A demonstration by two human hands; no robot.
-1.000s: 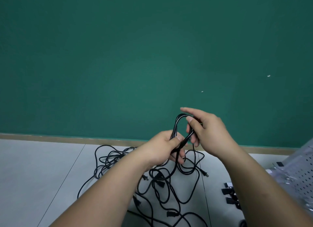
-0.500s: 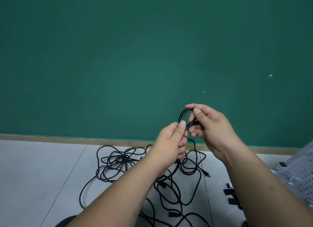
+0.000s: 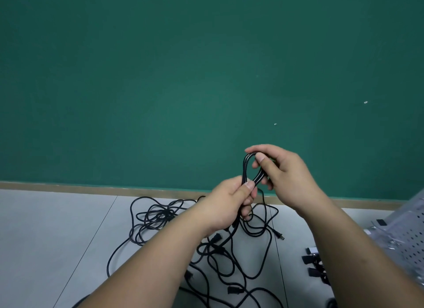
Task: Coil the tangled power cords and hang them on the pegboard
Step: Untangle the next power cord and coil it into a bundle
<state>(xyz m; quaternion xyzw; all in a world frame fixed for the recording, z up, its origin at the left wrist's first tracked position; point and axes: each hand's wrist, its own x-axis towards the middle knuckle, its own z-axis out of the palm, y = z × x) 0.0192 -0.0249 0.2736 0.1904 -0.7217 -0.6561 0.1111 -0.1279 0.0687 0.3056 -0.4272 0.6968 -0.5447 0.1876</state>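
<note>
A small black cord loop [image 3: 247,167] of several strands stands upright between my hands, in front of the green wall. My left hand [image 3: 226,204] grips the bottom of the loop, thumb on top. My right hand [image 3: 282,177] pinches the loop's top and right side between thumb and fingers. From my left fist the cord drops into a tangle of black power cords [image 3: 158,218] spread over the grey floor, with several plugs among them. The perforated white pegboard [image 3: 410,241] lies at the right edge, partly cut off.
The green wall [image 3: 183,78] meets the grey tiled floor [image 3: 50,234] at a tan skirting strip. Black clips or plugs [image 3: 313,265] lie on the floor beside the pegboard, under my right forearm. More cord loops run toward the bottom edge.
Both hands rose slightly from one second ago, then settled. My left hand has slid down to grip the loop's base, and my right thumb now pinches the top of the loop.
</note>
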